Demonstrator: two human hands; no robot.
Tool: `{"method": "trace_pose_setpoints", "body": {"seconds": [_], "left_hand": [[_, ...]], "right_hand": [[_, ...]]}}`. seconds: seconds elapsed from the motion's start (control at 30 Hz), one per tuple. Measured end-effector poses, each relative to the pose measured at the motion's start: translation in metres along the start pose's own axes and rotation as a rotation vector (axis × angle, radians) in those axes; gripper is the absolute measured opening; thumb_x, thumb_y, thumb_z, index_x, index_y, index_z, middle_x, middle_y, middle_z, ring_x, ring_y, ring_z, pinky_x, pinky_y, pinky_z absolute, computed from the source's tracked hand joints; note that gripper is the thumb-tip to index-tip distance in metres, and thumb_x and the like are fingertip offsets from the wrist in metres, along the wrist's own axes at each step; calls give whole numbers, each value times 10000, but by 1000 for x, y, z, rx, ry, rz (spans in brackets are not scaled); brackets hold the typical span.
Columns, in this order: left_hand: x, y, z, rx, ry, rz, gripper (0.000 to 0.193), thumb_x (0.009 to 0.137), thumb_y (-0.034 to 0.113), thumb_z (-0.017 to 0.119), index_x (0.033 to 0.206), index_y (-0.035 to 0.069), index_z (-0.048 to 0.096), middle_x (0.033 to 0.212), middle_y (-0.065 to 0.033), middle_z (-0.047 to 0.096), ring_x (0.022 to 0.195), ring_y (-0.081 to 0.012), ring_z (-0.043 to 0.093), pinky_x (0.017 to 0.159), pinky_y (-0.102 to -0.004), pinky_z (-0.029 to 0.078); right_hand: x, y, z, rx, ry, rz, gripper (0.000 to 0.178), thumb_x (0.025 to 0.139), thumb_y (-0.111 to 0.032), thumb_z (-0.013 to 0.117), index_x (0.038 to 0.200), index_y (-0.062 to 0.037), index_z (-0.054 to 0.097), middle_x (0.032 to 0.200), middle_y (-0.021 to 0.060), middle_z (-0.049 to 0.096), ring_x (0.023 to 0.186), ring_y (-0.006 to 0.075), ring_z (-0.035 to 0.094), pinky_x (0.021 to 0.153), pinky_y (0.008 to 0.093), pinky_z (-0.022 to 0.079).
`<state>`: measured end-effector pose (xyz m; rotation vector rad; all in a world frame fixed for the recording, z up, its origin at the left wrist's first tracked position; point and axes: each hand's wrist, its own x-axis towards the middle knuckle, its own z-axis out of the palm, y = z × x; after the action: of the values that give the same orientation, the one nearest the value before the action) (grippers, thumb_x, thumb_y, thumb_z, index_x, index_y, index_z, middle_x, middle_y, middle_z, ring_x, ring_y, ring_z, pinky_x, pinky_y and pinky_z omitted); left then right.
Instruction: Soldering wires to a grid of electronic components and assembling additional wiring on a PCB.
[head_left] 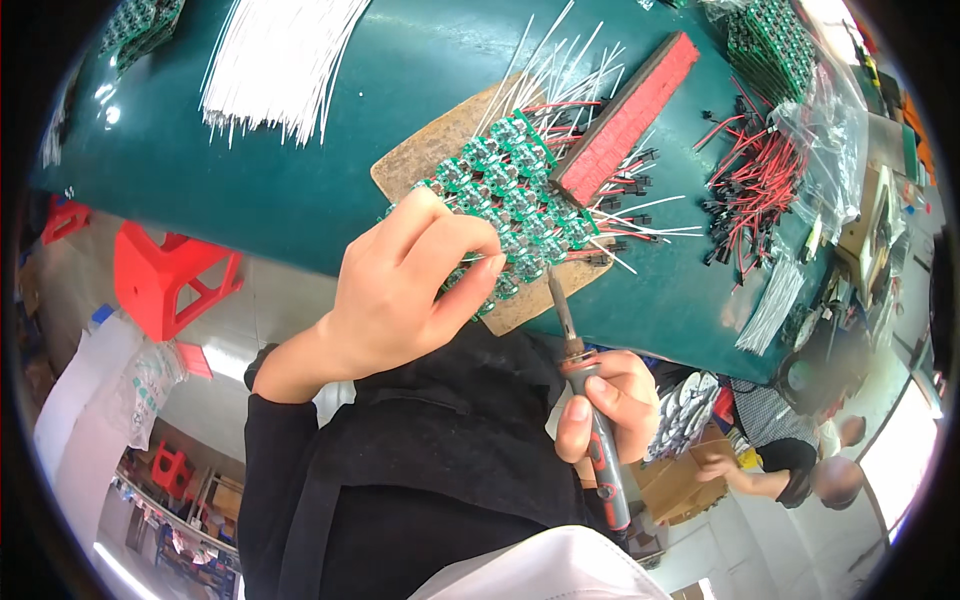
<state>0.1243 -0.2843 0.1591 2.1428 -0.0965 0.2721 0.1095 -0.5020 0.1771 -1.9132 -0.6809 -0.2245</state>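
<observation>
My right hand (630, 405) is wrapped round the grey and red handle of a soldering iron (606, 475). Its metal tip reaches up to the lower edge of a panel of small green circuit boards (520, 200). Over the panel's left part, my left hand (385, 285) has thumb and fingers pinched together; what they hold, if anything, is hidden. Beneath the panel is a worn brown board (412, 158). White wires and red-black leads with black connectors fan out from the panel's far and right sides. A red-topped bar (640, 115) lies across these leads.
On the green table (290, 195) lie a bundle of white wires (280, 65), a heap of red-black leads (755, 185) and stacked green circuit boards (770, 50). A red stool (165, 285) stands at left. Another person (785, 465) is at lower right, near a cardboard box (685, 480).
</observation>
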Motion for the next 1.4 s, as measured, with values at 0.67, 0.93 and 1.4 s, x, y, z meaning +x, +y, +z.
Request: {"method": "trace_pose_setpoints", "body": {"seconds": [0.67, 0.93, 1.4], "left_hand": [[-16, -8, 5, 160, -76, 157, 198, 704, 45, 797, 864, 90, 690, 706, -18, 470, 616, -174, 519, 512, -303, 392], [-27, -9, -9, -31, -10, -25, 165, 757, 50, 748, 874, 113, 650, 793, -35, 505, 677, -223, 556, 600, -336, 451], [-31, -15, -3, 3, -115, 89, 219, 717, 24, 787, 896, 89, 678, 778, -34, 514, 680, -192, 534, 607, -325, 430]], "right_hand": [[-4, -4, 16, -54, -40, -30, 235, 742, -31, 678, 948, -17, 566, 717, 93, 657, 605, 232, 652, 521, 324, 531], [-10, -5, 14, -16, 36, -166, 191, 761, -16, 612, 913, 66, 530, 552, 96, 540, 454, 222, 571, 422, 306, 460], [-12, -16, 24, -60, -104, -33, 236, 725, -11, 667, 935, -10, 560, 661, 60, 591, 563, 222, 629, 512, 316, 521]]}}
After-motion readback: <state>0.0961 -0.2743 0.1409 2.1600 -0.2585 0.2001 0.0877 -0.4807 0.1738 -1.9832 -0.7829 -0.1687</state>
